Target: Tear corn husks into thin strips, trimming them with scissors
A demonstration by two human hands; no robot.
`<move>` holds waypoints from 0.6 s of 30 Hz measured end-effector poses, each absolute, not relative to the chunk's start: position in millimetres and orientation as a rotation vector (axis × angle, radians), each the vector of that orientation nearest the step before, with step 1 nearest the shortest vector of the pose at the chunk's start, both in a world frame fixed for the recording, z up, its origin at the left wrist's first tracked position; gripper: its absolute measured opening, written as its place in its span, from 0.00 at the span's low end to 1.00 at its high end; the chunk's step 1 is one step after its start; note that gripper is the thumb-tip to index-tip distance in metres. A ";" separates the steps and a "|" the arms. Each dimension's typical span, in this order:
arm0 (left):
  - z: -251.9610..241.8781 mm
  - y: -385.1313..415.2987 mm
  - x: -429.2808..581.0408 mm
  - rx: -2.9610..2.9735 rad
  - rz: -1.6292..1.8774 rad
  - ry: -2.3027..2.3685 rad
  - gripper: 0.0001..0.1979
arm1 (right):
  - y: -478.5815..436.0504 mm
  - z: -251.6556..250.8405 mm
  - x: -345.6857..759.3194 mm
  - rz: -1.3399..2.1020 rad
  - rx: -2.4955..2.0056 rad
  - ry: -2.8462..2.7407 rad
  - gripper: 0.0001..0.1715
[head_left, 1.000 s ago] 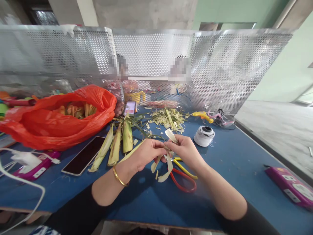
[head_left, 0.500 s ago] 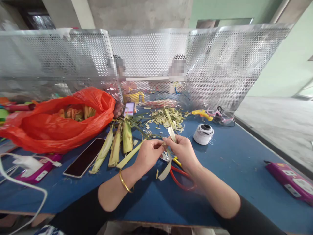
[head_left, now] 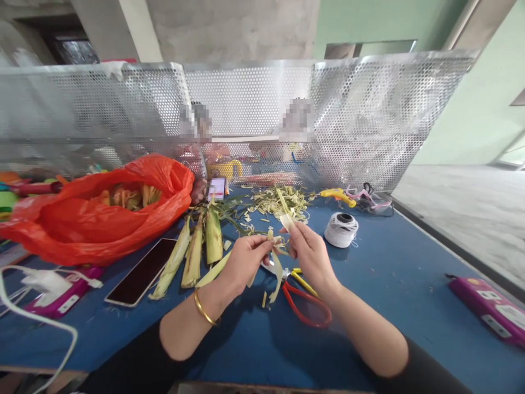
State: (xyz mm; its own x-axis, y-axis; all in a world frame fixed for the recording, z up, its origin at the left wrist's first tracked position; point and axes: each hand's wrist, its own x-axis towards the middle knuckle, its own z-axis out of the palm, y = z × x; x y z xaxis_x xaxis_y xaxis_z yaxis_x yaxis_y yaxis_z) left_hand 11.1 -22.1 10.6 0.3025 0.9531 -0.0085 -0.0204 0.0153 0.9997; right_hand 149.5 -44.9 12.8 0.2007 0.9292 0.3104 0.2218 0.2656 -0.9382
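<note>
My left hand (head_left: 248, 260) pinches a small bundle of pale husk strips (head_left: 277, 268), whose ends hang down over the table. To its right, my right hand (head_left: 305, 246) is closed on a separate pale strip (head_left: 287, 221) that sticks up past the fingertips. Beneath the hands lie scissors with red handles (head_left: 305, 312) and a yellow-handled tool (head_left: 304, 282). Green-and-yellow husks (head_left: 214, 235) lie left of my left hand, and a heap of shredded strips (head_left: 273, 201) is beyond both hands.
A red plastic bag (head_left: 164, 178) holds husk pieces at the left, with a phone (head_left: 143, 272) before it. White thread (head_left: 341, 230), a yellow glue gun (head_left: 338, 196) and glasses (head_left: 377, 203) sit at the right. Purple power strips (head_left: 486, 306) lie on both sides. A perforated screen (head_left: 250, 98) stands behind.
My hands have moved apart, the right one slightly right with its strip. The bundle in my left hand shows more clearly. The whole view has shifted a little.
</note>
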 end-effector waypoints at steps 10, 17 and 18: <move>11.2 -19.9 10.1 1.202 0.949 0.908 0.14 | -47.7 14.7 155.8 0.503 -1.362 -1.450 0.08; 11.5 -21.7 10.7 1.333 0.977 0.935 0.12 | -45.1 13.5 154.9 0.683 -1.408 -1.384 0.08; 11.0 -22.0 10.5 1.351 0.971 0.951 0.12 | -44.8 13.0 154.8 0.684 -1.410 -1.383 0.08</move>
State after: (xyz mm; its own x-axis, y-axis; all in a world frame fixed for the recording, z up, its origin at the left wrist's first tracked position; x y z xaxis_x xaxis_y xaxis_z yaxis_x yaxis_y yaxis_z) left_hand 10.5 -22.0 11.0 0.3263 0.9452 0.0114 -0.0085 -0.0091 0.9999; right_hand 154.8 -44.8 13.0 0.1846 0.9519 0.2445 0.3837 0.1592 -0.9096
